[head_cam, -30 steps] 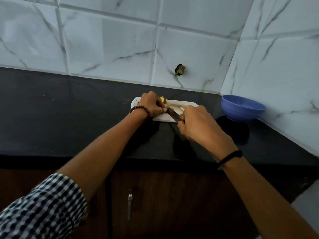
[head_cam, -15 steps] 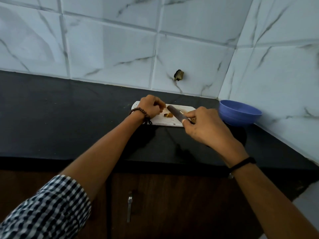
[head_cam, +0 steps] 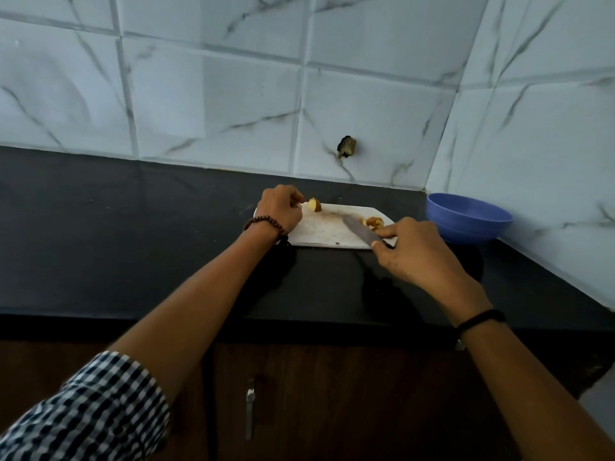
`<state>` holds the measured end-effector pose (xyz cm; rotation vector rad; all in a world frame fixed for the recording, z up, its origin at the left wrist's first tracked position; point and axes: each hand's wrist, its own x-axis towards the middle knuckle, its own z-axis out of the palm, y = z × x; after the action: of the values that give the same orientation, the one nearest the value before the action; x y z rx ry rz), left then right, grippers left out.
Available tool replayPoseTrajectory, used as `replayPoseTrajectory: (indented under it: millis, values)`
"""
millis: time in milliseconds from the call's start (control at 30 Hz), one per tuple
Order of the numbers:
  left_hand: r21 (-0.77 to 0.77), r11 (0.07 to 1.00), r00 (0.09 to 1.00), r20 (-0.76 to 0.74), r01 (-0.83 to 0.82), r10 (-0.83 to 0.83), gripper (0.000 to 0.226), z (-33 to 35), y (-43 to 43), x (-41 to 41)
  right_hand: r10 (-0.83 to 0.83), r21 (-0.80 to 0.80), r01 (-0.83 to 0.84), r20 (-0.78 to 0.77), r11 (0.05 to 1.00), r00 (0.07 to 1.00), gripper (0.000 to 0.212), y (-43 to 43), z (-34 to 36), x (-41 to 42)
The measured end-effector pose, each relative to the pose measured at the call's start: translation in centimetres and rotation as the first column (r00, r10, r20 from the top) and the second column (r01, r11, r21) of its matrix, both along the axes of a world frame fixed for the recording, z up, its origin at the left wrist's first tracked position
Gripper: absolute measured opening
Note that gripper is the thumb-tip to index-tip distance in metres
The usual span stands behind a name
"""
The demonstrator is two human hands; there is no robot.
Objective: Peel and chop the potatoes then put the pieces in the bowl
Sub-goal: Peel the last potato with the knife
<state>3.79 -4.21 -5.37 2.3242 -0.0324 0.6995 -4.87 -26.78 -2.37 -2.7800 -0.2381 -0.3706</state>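
Potato chunk (head_cam: 314, 205), skin partly on, sits at the far left edge of the white cutting board (head_cam: 316, 232); a small heap of cut pieces (head_cam: 373, 222) lies at the board's far right corner. Knife (head_cam: 359, 229) slants across the board between the two, tip toward the board's middle, blade just beside the heap. Right hand (head_cam: 416, 254) grips the knife handle, forefinger stretched forward, covering the board's near right corner and hiding the handle. Left hand (head_cam: 281, 209) is at the board's left end, fingers curled, fingertips right next to the chunk; can't tell if they touch or pinch it. Hands well apart, bare board and blade between them. Blue bowl (head_cam: 466, 217) stands right of the board, apart from it, near the wall corner. Bead bracelet (head_cam: 263, 222) on left wrist, black band (head_cam: 481, 319) on right wrist, checked sleeve (head_cam: 83, 410) on left arm. Black worktop (head_cam: 133, 227) carries it all; white marble-look tiles (head_cam: 216, 94) behind and to the right, one with a dark hole (head_cam: 347, 147). Brown cabinet door (head_cam: 332, 410) with metal handle (head_cam: 249, 407) below
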Motion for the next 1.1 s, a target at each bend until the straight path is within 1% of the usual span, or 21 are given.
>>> replayPoseTrajectory:
  millis: [100,167,267,367,433,533,600,700,767,833,900,1000,1067,1100]
  values:
    - [0.016,1.0,1.0,0.02,-0.022,0.022,0.023,0.0,0.1,0.1,0.01,0.051,-0.01,-0.013,0.999,1.0,0.043,-0.9,-0.2,0.7]
    - [0.014,0.999,0.999,0.013,-0.034,0.034,0.023,0.1,0.0,0.2,0.037,0.091,-0.038,0.016,0.995,0.999,0.042,-0.8,-0.4,1.1]
    - [0.041,0.998,0.999,0.0,-0.053,0.053,0.025,0.6,-0.3,0.5,0.09,0.123,-0.102,0.102,0.987,0.991,0.035,0.0,-0.9,2.3]
    - [0.115,0.99,0.997,0.003,-0.08,0.08,0.023,1.3,-1.0,1.4,0.105,0.17,-0.134,0.173,0.976,0.979,0.024,0.8,-1.5,3.7]
    - [0.145,0.985,0.996,-0.012,-0.09,0.093,0.021,1.6,-1.4,2.3,0.094,0.204,-0.141,0.222,0.969,0.97,0.023,1.2,-1.9,4.3]
    - [0.169,0.981,0.99,-0.086,-0.093,0.108,0.018,2.1,-2.1,3.7,0.083,0.213,-0.149,0.29,0.966,0.954,0.021,1.4,-2.6,4.7]
    - [0.268,0.958,0.978,-0.149,-0.105,0.149,0.025,2.5,-2.4,4.6,0.087,0.226,-0.164,0.318,0.96,0.944,0.02,1.3,-2.8,4.8]
    - [0.471,0.868,0.941,-0.194,-0.158,0.277,0.043,2.5,-2.8,5.8,0.079,0.272,-0.184,0.356,0.945,0.931,0.027,1.1,-2.8,4.6]
    - [0.528,0.833,0.924,-0.21,-0.167,0.318,0.046,2.5,-2.9,6.4,0.071,0.29,-0.188,0.371,0.938,0.926,0.03,1.0,-2.8,4.7]
    - [0.573,0.805,0.921,-0.213,-0.152,0.325,0.047,2.7,-2.9,6.6,0.08,0.282,-0.199,0.384,0.938,0.92,0.031,1.0,-2.8,4.7]
    - [0.587,0.802,0.925,-0.234,-0.111,0.299,0.045,3.0,-2.9,6.5,0.096,0.271,-0.216,0.396,0.938,0.913,0.03,1.0,-2.9,4.8]
    - [0.56,0.828,0.951,-0.24,-0.031,0.197,0.035,3.4,-2.6,5.6,0.102,0.289,-0.225,0.386,0.93,0.917,0.028,0.8,-3.1,4.9]
    - [0.502,0.863,0.969,-0.237,0.065,0.064,0.028,3.4,-2.2,4.5,0.093,0.306,-0.217,0.373,0.927,0.923,0.027,0.6,-3.1,5.0]
    - [0.446,0.882,0.963,-0.269,0.152,-0.03,0.027,3.4,-1.8,4.0,0.089,0.309,-0.211,0.366,0.927,0.926,0.026,0.6,-3.1,5.0]
